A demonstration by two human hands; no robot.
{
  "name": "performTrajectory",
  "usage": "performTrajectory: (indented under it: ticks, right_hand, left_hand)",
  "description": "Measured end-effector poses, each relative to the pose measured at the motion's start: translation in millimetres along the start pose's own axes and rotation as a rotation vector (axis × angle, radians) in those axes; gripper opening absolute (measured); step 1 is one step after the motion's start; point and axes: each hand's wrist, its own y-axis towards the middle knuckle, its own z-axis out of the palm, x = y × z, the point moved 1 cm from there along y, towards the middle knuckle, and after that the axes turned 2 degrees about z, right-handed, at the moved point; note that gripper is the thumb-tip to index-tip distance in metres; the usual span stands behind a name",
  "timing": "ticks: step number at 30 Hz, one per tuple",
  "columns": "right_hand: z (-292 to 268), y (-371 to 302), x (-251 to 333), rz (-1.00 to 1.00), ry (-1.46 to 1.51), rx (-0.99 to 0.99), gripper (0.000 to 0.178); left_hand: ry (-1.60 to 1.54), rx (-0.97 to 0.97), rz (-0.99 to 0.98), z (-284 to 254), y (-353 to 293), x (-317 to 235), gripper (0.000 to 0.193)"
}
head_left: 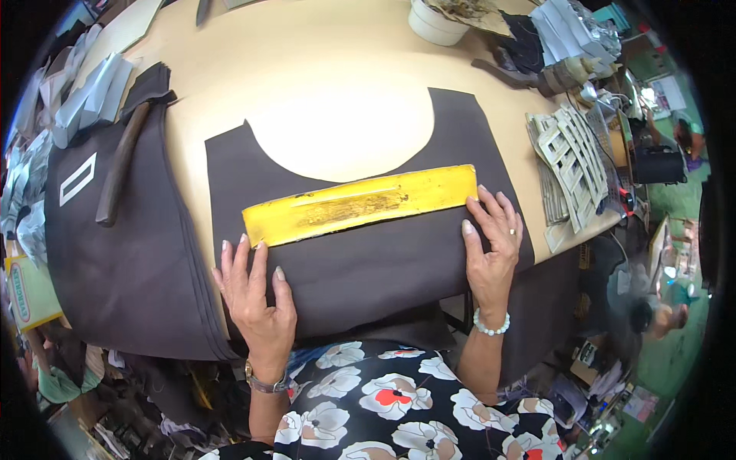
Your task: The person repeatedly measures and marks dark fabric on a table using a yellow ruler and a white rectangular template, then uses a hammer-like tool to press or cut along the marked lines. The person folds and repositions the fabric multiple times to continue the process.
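A dark brown cut fabric piece (376, 276) with a rounded, scooped top edge lies flat in front of me. Across it, tilted slightly up to the right, rests a long yellow strip-shaped template (360, 201) with a narrow slot and dark smudges. My left hand (257, 307) is open, its fingertips at the strip's lower left corner and on the fabric beside it. At the right end my open right hand (493, 241) touches the strip's corner with its fingertips, the thumb on the fabric. Neither hand grasps anything.
A stack of dark fabric pieces (138, 276) lies at left, bearing a hammer (123, 165) and a small white rectangular frame (78, 180). On the right are slotted pale templates (571, 165) and a brush-like tool (567, 77). A white pot (437, 23) stands at the back.
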Motion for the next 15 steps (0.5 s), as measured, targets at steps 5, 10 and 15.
performTrajectory:
  ticks: [5, 10, 15]
  right_hand:
    - [1.0, -0.3, 1.2, 0.01, -0.011, -0.004, 0.032]
    - [1.7, 0.2, 1.2, 0.013, -0.029, 0.003, 0.032]
    - [1.7, -0.1, -0.1, 0.003, -0.044, 0.006, 0.031]
  left_hand:
    - [0.016, 0.003, 0.001, 1.7, -1.3, 2.7, 0.04]
    - [-0.021, -0.002, 0.003, 1.3, 0.1, 1.8, 0.04]
    - [-0.038, -0.012, 0.01, 1.8, 0.5, 0.7, 0.039]
